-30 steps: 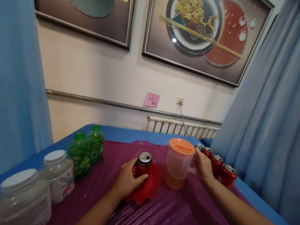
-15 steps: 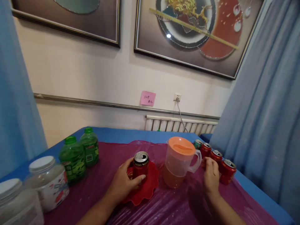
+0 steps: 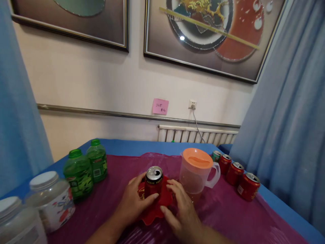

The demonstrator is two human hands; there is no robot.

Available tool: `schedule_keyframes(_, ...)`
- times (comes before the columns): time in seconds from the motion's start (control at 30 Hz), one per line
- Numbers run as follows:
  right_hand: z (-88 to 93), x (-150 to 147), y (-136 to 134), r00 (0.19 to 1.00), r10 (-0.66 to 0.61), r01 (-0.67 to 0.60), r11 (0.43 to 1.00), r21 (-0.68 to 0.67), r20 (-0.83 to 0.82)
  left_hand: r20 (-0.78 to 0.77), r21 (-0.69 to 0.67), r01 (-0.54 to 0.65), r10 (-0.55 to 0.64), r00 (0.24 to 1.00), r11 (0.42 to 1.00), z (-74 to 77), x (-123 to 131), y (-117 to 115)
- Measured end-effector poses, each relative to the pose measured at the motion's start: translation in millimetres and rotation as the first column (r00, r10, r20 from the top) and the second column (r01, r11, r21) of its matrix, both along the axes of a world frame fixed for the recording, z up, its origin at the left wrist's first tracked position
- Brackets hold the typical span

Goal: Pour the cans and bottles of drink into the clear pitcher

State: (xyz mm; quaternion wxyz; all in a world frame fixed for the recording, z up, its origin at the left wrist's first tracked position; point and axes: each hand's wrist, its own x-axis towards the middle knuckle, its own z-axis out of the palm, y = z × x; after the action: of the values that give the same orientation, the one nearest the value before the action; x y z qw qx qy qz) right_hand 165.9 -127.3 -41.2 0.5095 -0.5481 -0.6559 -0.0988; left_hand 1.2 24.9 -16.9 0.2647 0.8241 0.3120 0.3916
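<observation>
An opened red drink can stands upright over a red scalloped plate. My left hand is wrapped round the can's left side, thumb across its front. To the right of the can, my right hand has its fingers and thumb spread, over the plate's right edge and apart from the can. Just behind that hand is a clear plastic pitcher with an orange lid and some liquid low inside, partly hidden by the hand.
On the right stand several cans, among them a red can and a green can. Green bottles and white-lidded jars line the left side. A purple plastic sheet covers the blue table.
My right hand has moved left, from beside the cans on the right to the right side of the plate, and its fingers have spread. The left hand stays on the can.
</observation>
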Motion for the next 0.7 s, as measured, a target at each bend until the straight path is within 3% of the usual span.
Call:
schedule_keyframes(0.13,-12.0,-5,18,0.992,-0.005,0.003,1.000,-0.017,-0.126,-0.023,0.037,0.098,-0.097,0.995,0.994,-3.0,-3,-5)
schedule_keyframes(0.3,-20.1,-6,16,0.971,0.082,-0.090,0.996,-0.023,-0.224,-0.042,0.036,0.188,-0.186,0.982,0.982,-8.5,-4,-17)
schedule_keyframes(0.5,-12.3,0,16,0.938,0.171,-0.204,0.975,-0.083,-0.300,-0.077,0.047,0.293,-0.289,0.954,0.955,-11.6,-7,-23)
schedule_keyframes(0.7,-1.6,-4,16,0.924,0.122,-0.156,0.986,-0.066,-0.361,-0.091,0.089,0.303,-0.295,0.951,0.949,3.9,-4,-28)
